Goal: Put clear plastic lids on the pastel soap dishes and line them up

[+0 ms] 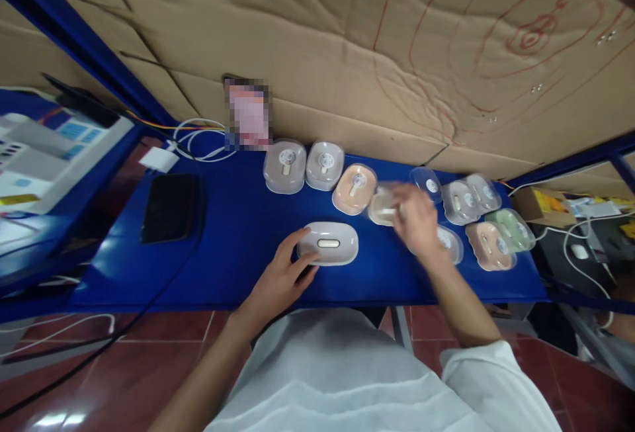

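Observation:
My left hand [289,265] grips the left end of a pale grey oval plastic dish [342,255], thumb and fingers closed on its rim. The dish has a white oblong piece in its middle and rests on the blue table in front of me. My right hand [419,221] is at a cream plastic container [381,212] with a clear top. Hand and container are both blurred, and the fingers appear closed on the container's right side. Touching or nearly touching that container is a peach container [354,190] with a clear lid and round sticker.
Two grey lidded containers [285,167] stand at the back. Right of my right hand, several clear-lidded containers [491,247] in grey, peach and green sit together. A black tablet-like device [169,208], a white adapter [159,159] and cables lie left. Cardboard [322,42] walls the back.

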